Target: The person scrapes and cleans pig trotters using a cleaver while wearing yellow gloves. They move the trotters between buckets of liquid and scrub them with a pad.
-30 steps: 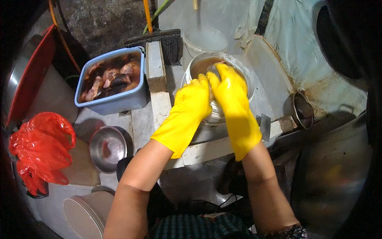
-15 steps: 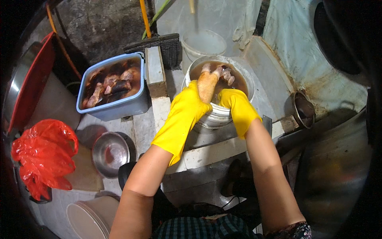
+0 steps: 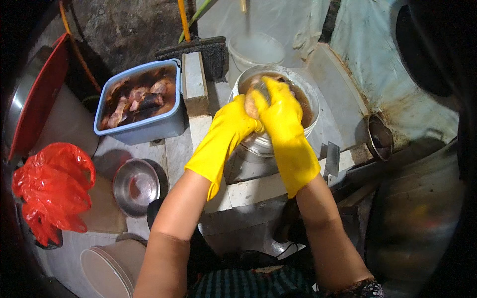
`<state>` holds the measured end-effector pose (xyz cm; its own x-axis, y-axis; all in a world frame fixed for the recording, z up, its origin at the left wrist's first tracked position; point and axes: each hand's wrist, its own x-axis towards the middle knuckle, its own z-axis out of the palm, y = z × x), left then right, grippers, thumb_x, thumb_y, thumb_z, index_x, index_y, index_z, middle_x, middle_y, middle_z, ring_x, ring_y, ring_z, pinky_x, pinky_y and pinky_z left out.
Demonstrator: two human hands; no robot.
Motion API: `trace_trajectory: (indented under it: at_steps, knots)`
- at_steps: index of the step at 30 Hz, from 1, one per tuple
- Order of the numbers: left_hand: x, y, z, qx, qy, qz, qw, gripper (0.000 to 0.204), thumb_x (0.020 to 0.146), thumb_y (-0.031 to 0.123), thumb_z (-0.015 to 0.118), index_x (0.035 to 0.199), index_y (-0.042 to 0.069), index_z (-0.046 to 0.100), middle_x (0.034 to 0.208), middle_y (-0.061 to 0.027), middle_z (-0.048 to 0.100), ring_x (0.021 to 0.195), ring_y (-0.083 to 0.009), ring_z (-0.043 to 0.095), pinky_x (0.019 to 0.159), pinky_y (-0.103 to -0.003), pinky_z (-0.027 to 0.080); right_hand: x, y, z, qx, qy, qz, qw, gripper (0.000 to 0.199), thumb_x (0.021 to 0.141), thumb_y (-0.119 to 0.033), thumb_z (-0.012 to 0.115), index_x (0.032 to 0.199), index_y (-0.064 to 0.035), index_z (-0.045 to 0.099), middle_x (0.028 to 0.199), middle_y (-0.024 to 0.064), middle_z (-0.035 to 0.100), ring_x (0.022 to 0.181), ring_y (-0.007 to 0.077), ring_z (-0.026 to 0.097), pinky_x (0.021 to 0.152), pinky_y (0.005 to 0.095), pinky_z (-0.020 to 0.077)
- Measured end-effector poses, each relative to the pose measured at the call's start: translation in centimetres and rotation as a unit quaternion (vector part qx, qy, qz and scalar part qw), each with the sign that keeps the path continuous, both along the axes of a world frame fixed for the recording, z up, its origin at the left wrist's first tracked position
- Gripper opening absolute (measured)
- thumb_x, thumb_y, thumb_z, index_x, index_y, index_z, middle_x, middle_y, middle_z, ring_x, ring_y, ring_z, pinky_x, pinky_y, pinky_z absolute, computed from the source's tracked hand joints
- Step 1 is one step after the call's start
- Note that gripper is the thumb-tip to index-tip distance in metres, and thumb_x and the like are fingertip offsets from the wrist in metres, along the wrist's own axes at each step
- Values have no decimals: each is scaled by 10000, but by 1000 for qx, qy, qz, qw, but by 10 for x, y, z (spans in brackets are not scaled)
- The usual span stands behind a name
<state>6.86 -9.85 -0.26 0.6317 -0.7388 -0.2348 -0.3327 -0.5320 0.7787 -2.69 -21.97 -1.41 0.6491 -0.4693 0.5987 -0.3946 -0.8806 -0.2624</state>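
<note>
Both my hands wear yellow rubber gloves and meet over a white bucket (image 3: 309, 94) filled with brownish water. My left hand (image 3: 235, 119) cups a pale piece of meat (image 3: 251, 104) at the bucket's near rim. My right hand (image 3: 279, 107) lies over the same piece, fingers curled around it and pointing toward the far side. More pale pieces show in the water beyond my fingers.
A blue tub (image 3: 141, 126) of meat pieces in dark liquid sits at left. A steel bowl (image 3: 135, 186), a red plastic bag (image 3: 49, 191) and a white lidded bucket (image 3: 107, 270) lie lower left. A second white bucket (image 3: 256, 49), a brush (image 3: 198, 47) and a cleaver (image 3: 332, 159) are nearby.
My hands, first laid flat over the bucket, lifted a piece of meat out of the water and now close together around it.
</note>
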Motion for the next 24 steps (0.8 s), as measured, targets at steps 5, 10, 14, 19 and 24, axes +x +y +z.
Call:
trace_trajectory:
  at_steps: [5, 10, 14, 19, 24]
  knots:
    - [-20, -1, 15, 2, -101, -8, 995, 732, 631, 326, 871, 1240, 33, 590, 1183, -257, 702, 1140, -440, 658, 961, -477, 531, 32, -61, 3, 41, 5, -74, 996, 505, 942, -443, 627, 1300, -86, 645, 1251, 234, 656, 1147, 427, 639, 975, 515, 517]
    - [-15, 1, 2, -18, -65, 56, 996, 757, 627, 347, 877, 1255, 41, 586, 1197, -248, 700, 1154, -434, 652, 968, -474, 527, -3, 14, -3, -50, -27, 9, 998, 490, 925, -402, 648, 1312, -102, 638, 1248, 244, 657, 1149, 440, 634, 986, 527, 507]
    - [-7, 10, 8, -25, -81, -32, 996, 828, 619, 376, 862, 1321, 36, 582, 1236, -256, 685, 1182, -427, 641, 981, -465, 522, 12, -19, 17, 23, 27, -5, 999, 452, 921, -386, 659, 1270, -99, 671, 1210, 215, 696, 1049, 426, 694, 881, 517, 568]
    - [-9, 11, 12, -22, -194, -40, 980, 781, 697, 283, 822, 1391, 47, 551, 1181, -239, 694, 1083, -410, 675, 912, -484, 541, 42, -35, 46, 78, 205, -86, 972, 465, 913, -396, 678, 1287, -120, 669, 1290, 214, 665, 1180, 418, 640, 987, 482, 527]
    - [-40, -9, -7, 111, -512, -26, 852, 567, 898, 185, 635, 1449, 117, 524, 1081, -175, 695, 947, -312, 706, 744, -486, 547, 19, -41, 19, 40, 107, -63, 991, 509, 918, -423, 682, 1315, -106, 655, 1299, 225, 665, 1224, 415, 622, 1039, 461, 500]
